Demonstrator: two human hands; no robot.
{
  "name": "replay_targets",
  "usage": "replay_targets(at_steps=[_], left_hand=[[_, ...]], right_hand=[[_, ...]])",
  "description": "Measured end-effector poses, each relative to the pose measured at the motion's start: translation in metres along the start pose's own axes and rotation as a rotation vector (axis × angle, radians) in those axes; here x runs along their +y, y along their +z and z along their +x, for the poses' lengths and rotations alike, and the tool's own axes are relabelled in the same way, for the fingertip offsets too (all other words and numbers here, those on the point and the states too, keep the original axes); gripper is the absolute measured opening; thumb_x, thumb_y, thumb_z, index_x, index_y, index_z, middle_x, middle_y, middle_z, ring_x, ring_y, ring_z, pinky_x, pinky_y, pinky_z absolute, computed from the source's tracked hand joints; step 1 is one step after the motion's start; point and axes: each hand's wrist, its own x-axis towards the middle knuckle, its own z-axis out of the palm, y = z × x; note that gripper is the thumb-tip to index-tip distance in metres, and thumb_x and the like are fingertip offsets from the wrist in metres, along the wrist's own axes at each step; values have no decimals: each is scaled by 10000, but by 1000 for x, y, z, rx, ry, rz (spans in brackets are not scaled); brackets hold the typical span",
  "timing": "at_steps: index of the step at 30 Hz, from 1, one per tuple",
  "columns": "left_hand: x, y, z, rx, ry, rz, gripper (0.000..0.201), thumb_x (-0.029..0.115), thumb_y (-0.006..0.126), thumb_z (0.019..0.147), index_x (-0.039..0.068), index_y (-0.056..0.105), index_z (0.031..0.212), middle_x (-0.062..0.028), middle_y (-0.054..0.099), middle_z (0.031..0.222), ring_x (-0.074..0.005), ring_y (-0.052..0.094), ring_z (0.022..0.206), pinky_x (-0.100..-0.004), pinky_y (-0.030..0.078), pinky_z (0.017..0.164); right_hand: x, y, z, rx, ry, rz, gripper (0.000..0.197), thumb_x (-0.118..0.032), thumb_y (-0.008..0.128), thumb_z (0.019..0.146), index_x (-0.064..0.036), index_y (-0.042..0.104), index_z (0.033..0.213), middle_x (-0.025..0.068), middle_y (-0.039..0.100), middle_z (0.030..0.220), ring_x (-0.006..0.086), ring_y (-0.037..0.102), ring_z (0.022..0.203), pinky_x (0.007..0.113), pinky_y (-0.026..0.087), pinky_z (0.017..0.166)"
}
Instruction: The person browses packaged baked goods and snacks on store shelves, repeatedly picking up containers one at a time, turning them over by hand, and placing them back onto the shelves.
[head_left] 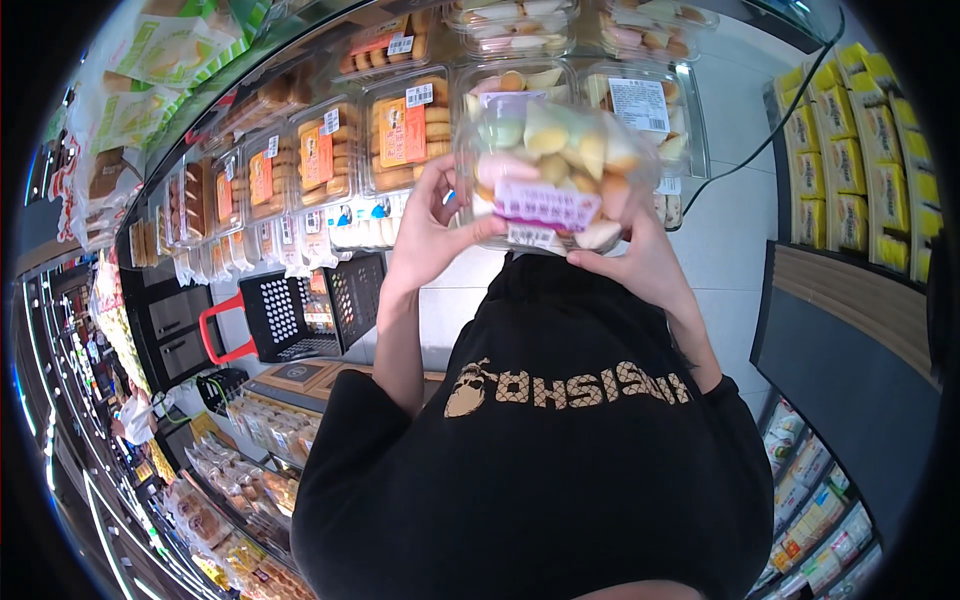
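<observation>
From my remote feed I have the left hand (428,235) and right hand (648,262) pinching opposite sides of a clear purple-labelled box of pastel pieces (548,165), raised before the black shirt (560,480), near orange-labelled cookie boxes (408,128).

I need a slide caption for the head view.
Left hand and right hand hold a clear box of pastel snacks near boxed cookies.

Clear-glass-edged counter (698,130), 10 to 1 o'clock. Orange-labelled clear plastic biscuit boxes (407,130) at 11; white-labelled clear plastic box (640,105), 1.
</observation>
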Motion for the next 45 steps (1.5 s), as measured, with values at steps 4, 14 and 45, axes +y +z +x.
replay_targets(at_steps=[4,14,45], left_hand=[[-11,-9,17,184,-66,-76,522,101,691,715,-28,414,1138,-1,493,841,-54,463,794,-172,393,679],[-35,-31,64,339,-169,-177,387,267,595,806,-29,524,1046,6,490,752,-68,458,709,-179,377,640],[-71,155,40,-107,-116,-236,846,17,502,785,17,-162,1309,-143,471,959,-154,547,780,-255,444,730]], right_hand=[[6,15,10,-76,98,460,717,-140,697,702,72,264,1232,158,379,1133,167,535,888,252,466,729],[5,14,53,-51,149,753,712,-43,606,758,-34,170,1321,151,293,1262,200,473,1027,314,423,871],[101,-36,17,515,128,-94,544,-168,616,758,16,377,1211,163,451,1130,240,461,1041,334,397,860]])
